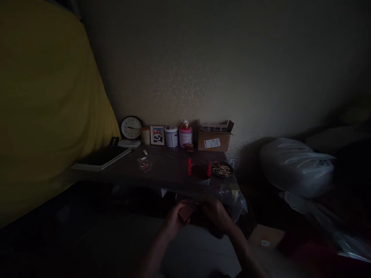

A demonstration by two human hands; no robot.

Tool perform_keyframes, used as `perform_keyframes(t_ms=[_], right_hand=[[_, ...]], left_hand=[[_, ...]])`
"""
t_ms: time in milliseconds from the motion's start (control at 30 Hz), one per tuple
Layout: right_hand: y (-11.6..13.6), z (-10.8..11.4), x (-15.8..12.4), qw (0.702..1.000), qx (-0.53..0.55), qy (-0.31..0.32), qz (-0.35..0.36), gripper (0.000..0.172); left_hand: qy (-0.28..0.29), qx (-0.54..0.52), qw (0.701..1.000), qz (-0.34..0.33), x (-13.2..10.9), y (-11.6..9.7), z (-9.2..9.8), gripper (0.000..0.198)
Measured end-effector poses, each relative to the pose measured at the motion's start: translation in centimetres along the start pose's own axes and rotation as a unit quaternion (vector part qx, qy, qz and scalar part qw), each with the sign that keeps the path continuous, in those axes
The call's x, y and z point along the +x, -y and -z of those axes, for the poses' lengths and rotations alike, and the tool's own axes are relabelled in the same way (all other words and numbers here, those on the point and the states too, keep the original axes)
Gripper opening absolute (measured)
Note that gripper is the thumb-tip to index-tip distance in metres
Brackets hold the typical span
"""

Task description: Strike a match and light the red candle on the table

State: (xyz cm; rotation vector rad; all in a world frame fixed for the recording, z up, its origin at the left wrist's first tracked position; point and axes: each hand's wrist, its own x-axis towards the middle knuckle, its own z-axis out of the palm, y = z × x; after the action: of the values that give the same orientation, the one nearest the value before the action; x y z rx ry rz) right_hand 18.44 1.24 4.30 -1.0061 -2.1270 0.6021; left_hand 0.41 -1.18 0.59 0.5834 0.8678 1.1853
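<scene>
In the dim head view, my left hand [174,222] is closed round a small, flat reddish-brown piece [186,212], which looks like card or paper. Just right of it is my right hand [216,214], its fingers pinched together. Whatever lies between those fingertips is too dark to make out. Both hands are in front of the table's near edge. Beyond them, two upright red sticks [209,169] resembling candles stand at a dark round dish [199,178]. Beside these sits a round tray [228,173] of many thin pale sticks, perhaps matches.
Along the wall stand a clock [131,127], a panda picture [157,136], a white tin [171,136], a pink-lidded tin [186,137] and a cardboard box [214,143]. A small clear container [144,165] lies left on the table [168,166]. White plastic bags [295,166] bulge at right.
</scene>
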Motion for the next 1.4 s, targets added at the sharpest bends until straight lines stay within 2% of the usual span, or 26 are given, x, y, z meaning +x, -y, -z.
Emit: perform_keyframes(t_ms=[233, 467, 733, 1167, 1400], right_hand=[[0.5, -0.6, 0.0, 0.995, 0.083, -0.041, -0.034, 0.019], [1.8, -1.2, 0.0, 0.982, 0.164, -0.035, -0.081, 0.029], [1.9, -2.4, -0.2, 0.962, 0.241, -0.026, -0.122, 0.032], [2.4, -3.4, -0.6, 0.971, 0.218, -0.034, -0.090, 0.017], [3.5, -4.7, -1.2, 0.993, 0.114, -0.032, 0.000, 0.004]], left_hand=[[-0.024, -0.016, 0.999, -0.031, -0.3, -0.3, -0.5, 0.024], [-0.064, -0.035, 0.996, -0.048, 0.1, -0.4, -0.6, 0.016], [-0.094, -0.039, 0.994, -0.045, 1.0, 0.0, -0.1, 0.017], [-0.074, 0.011, 0.993, -0.094, 0.3, -0.1, -0.3, 0.024], [-0.097, 0.087, 0.981, -0.143, 1.7, 0.0, 0.2, 0.021]])
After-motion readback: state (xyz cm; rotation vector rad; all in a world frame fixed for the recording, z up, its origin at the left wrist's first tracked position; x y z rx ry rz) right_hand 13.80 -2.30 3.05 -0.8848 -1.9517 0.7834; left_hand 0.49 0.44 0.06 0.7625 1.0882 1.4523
